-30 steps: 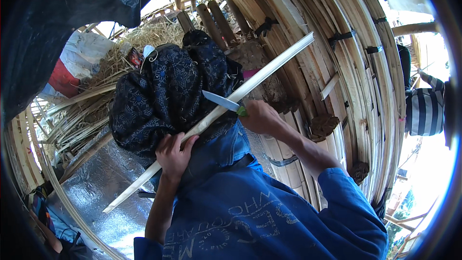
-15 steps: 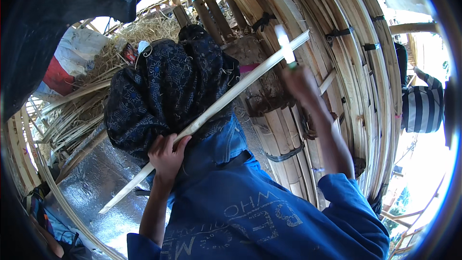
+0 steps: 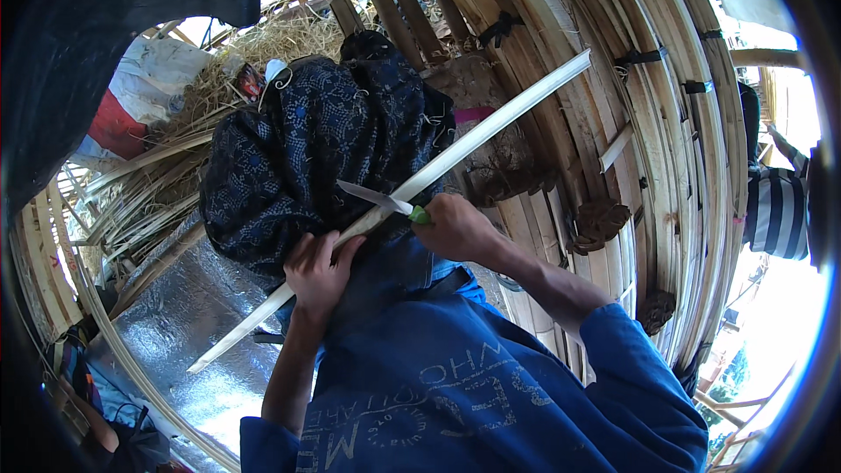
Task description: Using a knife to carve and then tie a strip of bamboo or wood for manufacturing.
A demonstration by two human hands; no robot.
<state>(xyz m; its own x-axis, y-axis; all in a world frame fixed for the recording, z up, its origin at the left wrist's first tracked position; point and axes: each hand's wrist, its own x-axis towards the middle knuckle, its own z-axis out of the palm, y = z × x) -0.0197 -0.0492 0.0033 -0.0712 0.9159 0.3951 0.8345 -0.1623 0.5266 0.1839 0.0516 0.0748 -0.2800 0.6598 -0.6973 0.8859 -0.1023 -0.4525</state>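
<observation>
A long pale strip, apparently split bamboo (image 3: 504, 116), slants across my lap from lower left to upper right. My left hand (image 3: 321, 267) is closed round its lower half, thumb and fingers over the top. In my right hand (image 3: 457, 229) is a knife (image 3: 392, 203) with a green handle. Its blade lies across the strip a short way above my left hand, tip pointing to the left. Beneath the strip, dark blue patterned cloth (image 3: 307, 153) covers my legs.
Stacked bamboo strips (image 3: 648, 123) tied with black bands stand along the right. Straw and shavings (image 3: 289, 39) heap at the far left, above a shiny silver sheet (image 3: 175, 324). A person in a striped garment (image 3: 776, 210) is at the far right; another person's arm (image 3: 92, 412) shows lower left.
My right hand has brought the knife down along the strip, from near its far end to close above my left hand. The left hand keeps its hold on the strip.
</observation>
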